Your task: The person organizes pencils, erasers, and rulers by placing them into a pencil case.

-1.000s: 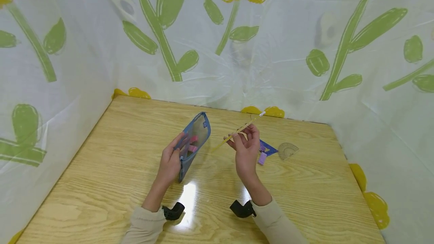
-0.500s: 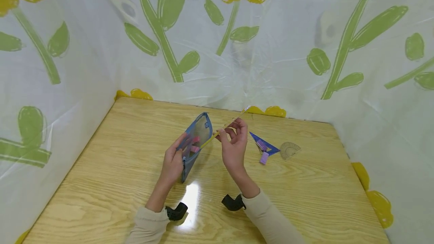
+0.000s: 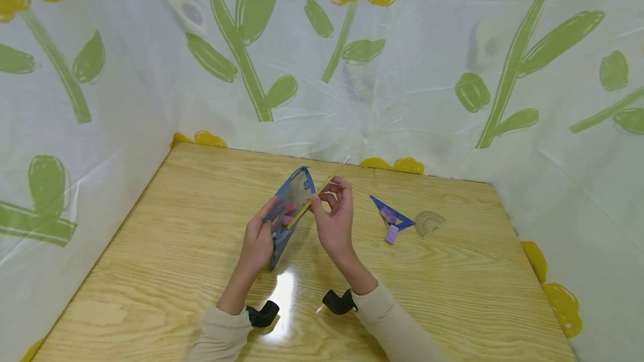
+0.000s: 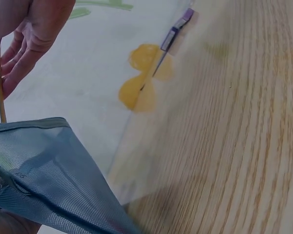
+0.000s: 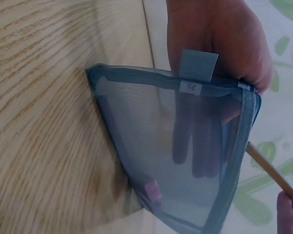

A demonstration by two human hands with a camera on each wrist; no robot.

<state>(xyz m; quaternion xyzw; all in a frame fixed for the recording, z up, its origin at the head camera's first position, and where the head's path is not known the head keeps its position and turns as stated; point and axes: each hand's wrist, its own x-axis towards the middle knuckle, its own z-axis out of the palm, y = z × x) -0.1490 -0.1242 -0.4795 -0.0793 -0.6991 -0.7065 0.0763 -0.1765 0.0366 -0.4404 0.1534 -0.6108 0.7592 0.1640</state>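
Observation:
My left hand (image 3: 256,247) grips a blue mesh zip pouch (image 3: 280,251) by its near side, the mouth spread and facing right. Through the mesh in the right wrist view, the left fingers (image 5: 205,136) lie along the pouch, and a small pink block (image 5: 153,190) sits low inside. Pink pieces (image 3: 290,206) also show within the mouth in the head view. My right hand (image 3: 336,222) pinches a thin yellow pencil (image 3: 329,179) between thumb and fingers. Its silver end points up and away, while the lower end overlaps the pouch's mouth.
Right of the hands, a blue set square (image 3: 402,221) lies on the wooden table (image 3: 478,278) with a purple block (image 3: 392,234) at its edge and another on it. A clear protractor (image 3: 429,223) lies beside them. White flowered sheets (image 3: 417,82) enclose the table.
My right hand has moved left with the pencil, bringing its lower end from beside the pouch to the mouth. The left hand and pouch have barely shifted.

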